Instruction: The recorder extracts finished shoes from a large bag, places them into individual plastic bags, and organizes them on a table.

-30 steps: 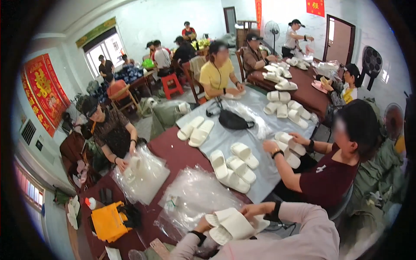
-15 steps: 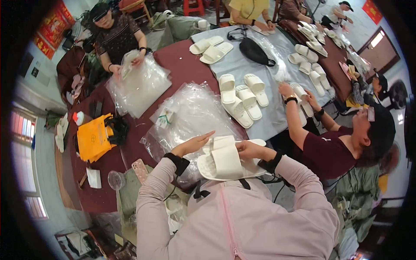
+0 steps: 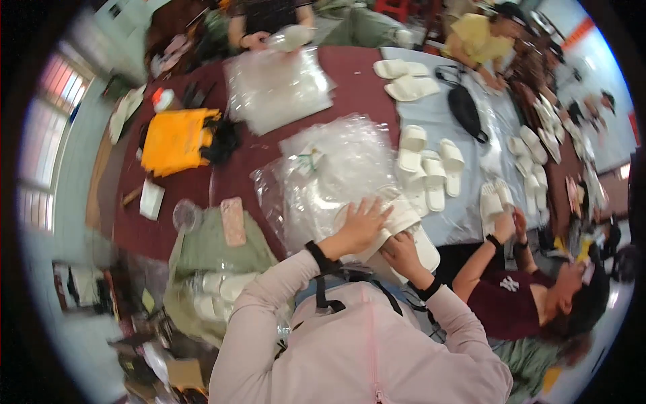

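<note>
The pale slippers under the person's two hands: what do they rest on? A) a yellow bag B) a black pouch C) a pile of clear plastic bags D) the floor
C: both hands, left hand and right hand, press the pale slippers against the pile of clear plastic bags on the table.

Slipper point(image 3: 404, 219) partly under both hands point(image 3: 380, 236) — far table end motion-blurred.

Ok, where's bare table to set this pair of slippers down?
Bare dark red tabletop shows between the far stack of clear bags and the near pile of clear bags. Another strip lies beside the yellow bag, near the phone. The grey cloth on the right is crowded with white slippers.
</note>
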